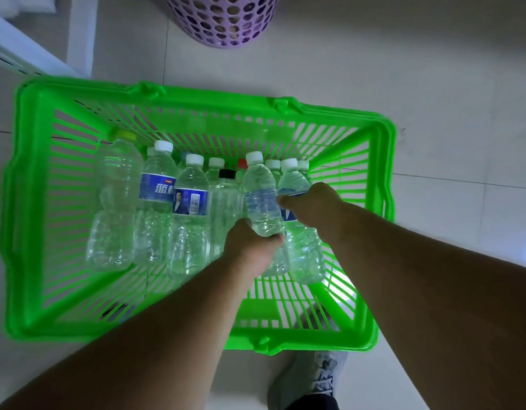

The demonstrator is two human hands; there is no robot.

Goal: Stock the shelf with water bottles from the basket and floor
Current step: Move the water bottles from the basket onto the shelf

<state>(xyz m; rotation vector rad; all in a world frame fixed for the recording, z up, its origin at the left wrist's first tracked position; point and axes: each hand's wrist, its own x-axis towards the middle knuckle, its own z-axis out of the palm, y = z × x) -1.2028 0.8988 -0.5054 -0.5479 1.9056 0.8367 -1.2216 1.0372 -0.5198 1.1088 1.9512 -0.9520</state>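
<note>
A bright green slatted basket (196,102) sits on the tiled floor and holds several clear water bottles lying side by side, caps pointing away from me. My left hand (249,247) is closed around the lower part of a white-capped bottle (260,196) with a pale label. My right hand (312,202) grips the neighbouring white-capped bottle (303,247) at its blue label. Further left lie a blue-labelled bottle (156,199), another with a portrait label (189,220), and a large unlabelled bottle (116,202). No shelf is visible.
A purple perforated bin (223,22) stands on the floor beyond the basket. White furniture (19,51) fills the upper left corner. My grey shoe (312,380) is just in front of the basket's near rim. Pale tiles lie to the right.
</note>
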